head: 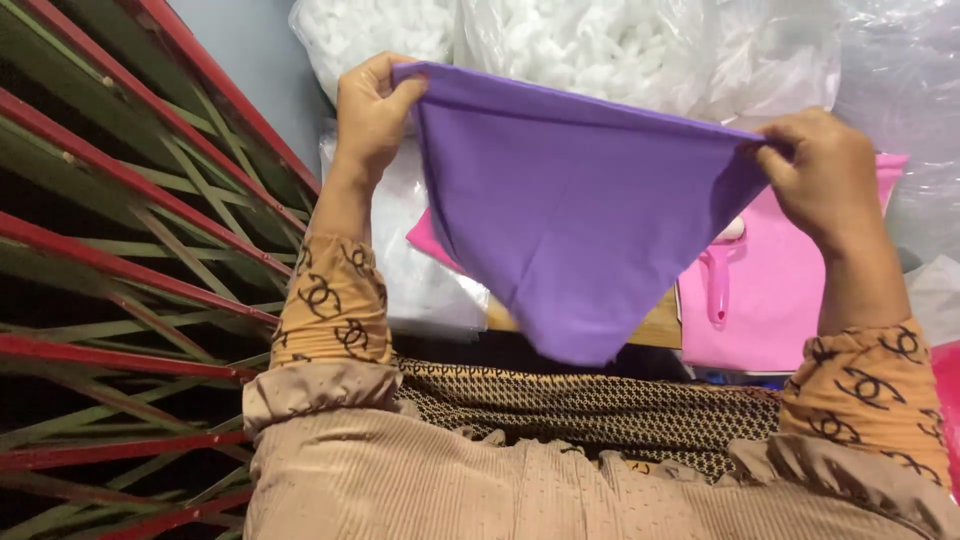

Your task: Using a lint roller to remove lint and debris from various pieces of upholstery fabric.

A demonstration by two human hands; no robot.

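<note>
A purple piece of cloth [575, 210] hangs spread in front of me, its lower end tapering to a point above my lap. My left hand [372, 115] pinches its upper left corner. My right hand [825, 170] grips its upper right corner. Both hands hold the top edge stretched taut, slanting down toward the right. The cloth hides much of what lies behind it.
Pink fabric [780, 300] lies on a wooden surface [660, 328] behind the cloth, with a pink-handled tool [718, 282] on it. Clear plastic bags of white stuffing [590, 45] stand beyond. A red and green metal grille [120, 270] runs along the left.
</note>
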